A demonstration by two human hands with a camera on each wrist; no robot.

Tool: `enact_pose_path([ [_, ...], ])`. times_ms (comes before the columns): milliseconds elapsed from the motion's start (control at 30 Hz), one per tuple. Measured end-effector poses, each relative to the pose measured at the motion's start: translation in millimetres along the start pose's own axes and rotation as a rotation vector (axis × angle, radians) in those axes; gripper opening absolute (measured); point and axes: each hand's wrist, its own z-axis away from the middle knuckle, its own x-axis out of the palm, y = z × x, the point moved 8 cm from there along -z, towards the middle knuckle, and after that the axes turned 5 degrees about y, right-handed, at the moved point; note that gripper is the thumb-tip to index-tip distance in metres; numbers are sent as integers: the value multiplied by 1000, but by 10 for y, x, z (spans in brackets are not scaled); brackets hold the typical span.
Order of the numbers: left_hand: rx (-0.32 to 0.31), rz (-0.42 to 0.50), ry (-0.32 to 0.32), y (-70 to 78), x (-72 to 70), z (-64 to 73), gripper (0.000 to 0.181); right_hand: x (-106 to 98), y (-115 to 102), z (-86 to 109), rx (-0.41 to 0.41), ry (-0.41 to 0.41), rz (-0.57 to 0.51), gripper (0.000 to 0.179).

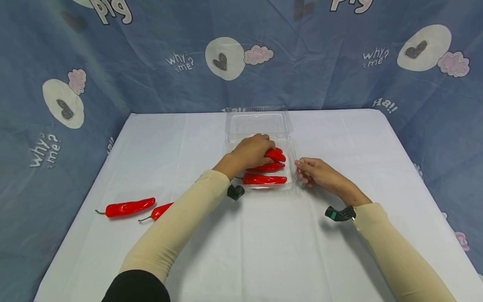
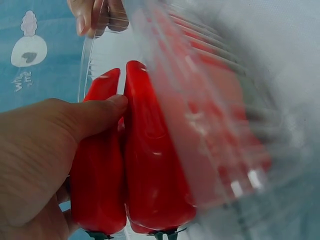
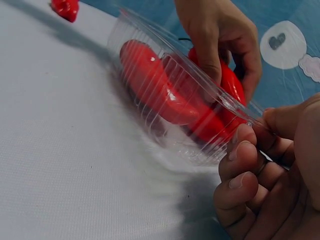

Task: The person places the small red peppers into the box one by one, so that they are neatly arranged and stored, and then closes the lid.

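A clear plastic clamshell box (image 1: 258,124) lies with its lid folded back, near the far side of the table. My left hand (image 1: 250,152) reaches into the box and grips a red chili pepper (image 2: 97,185), thumb along one side of it. Other red peppers lie in the base, including one along the near wall (image 1: 265,179) and another beside the held one (image 2: 152,175). At the box's right edge, my right hand (image 1: 320,174) pinches the rim between thumb and fingers, as the right wrist view shows. The held pepper's far side is hidden by the left hand.
Two more red peppers lie on the white table to the left: one whole (image 1: 130,207) and one (image 1: 160,211) partly hidden behind the left sleeve. A blue printed cloth (image 1: 151,50) hangs behind the table's far edge.
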Motion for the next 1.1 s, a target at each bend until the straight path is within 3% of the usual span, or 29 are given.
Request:
enact_pose_path([
  [267, 17, -10, -13, -27, 1, 38, 44, 11, -7, -9, 5, 1, 0, 34],
  [667, 40, 45, -10, -61, -32, 116, 47, 11, 21, -22, -4, -2, 1, 37],
  [1100, 73, 110, 69, -163, -170, 286, 51, 20, 3, -14, -15, 5, -1, 36],
])
